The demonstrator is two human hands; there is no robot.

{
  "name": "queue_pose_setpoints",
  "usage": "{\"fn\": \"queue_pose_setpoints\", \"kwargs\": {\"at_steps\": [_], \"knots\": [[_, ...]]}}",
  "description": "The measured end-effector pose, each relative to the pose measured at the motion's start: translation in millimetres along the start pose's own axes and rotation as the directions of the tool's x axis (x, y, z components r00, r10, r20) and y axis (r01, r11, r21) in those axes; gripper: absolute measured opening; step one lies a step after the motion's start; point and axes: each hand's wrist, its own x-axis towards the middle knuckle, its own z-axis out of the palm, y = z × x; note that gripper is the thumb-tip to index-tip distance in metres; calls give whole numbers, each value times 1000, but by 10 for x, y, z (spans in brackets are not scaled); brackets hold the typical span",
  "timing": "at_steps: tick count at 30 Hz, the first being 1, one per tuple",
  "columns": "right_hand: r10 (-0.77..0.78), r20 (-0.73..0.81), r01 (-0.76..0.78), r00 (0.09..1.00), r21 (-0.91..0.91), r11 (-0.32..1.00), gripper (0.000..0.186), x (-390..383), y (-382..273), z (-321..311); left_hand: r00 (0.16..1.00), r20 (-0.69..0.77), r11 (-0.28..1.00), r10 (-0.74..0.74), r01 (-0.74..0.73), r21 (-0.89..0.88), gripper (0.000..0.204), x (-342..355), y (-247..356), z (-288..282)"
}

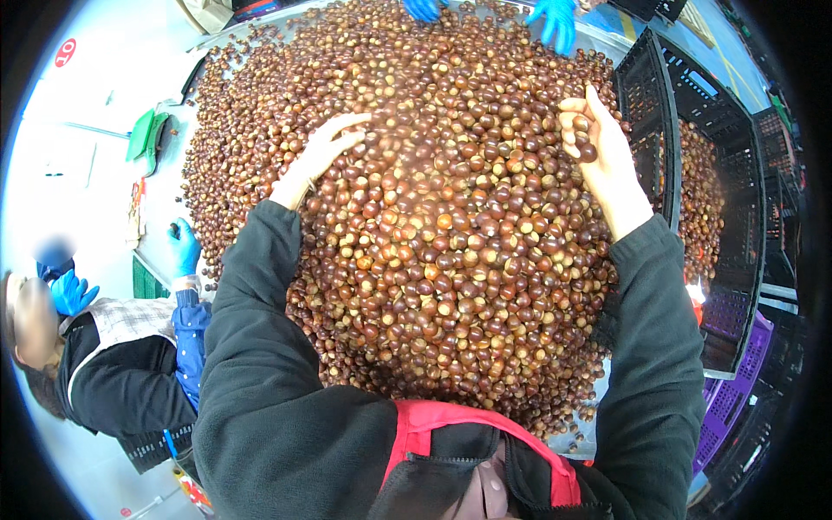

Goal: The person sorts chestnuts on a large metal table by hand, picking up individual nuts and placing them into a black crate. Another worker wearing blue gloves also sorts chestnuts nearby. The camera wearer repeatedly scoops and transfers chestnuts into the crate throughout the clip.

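A broad heap of shiny brown chestnuts (451,234) with pale ends covers the table before me. My left hand (322,154) is over the left-middle of the heap, its fingers stretched toward the chestnuts and parted, and no chestnut shows in its grip. On the right side of the heap, close to a black crate, my right hand (600,147) is turned partly palm up. Its fingers curl around a few chestnuts, one dark chestnut (587,152) resting at the palm's edge. Whether more chestnuts are under these fingers is hidden.
A black plastic crate (745,217) holding chestnuts stands at the right, with a purple crate (737,390) below it. Across the table, blue-gloved hands (555,22) of co-workers reach in. At left, another blue-gloved person (130,364) works beside a green dustpan (147,139).
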Motion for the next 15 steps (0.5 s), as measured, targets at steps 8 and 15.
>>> {"fn": "queue_pose_setpoints", "kwargs": {"at_steps": [8,15], "knots": [[-9,-13,9,1000,12,1000,45,-1,11,26,994,76,996,77,-80,47,52,-521,557,400],[7,-6,-7,1000,4,1000,44,7,3,4,990,44,985,135,-139,99,49,-840,981,909]]}}
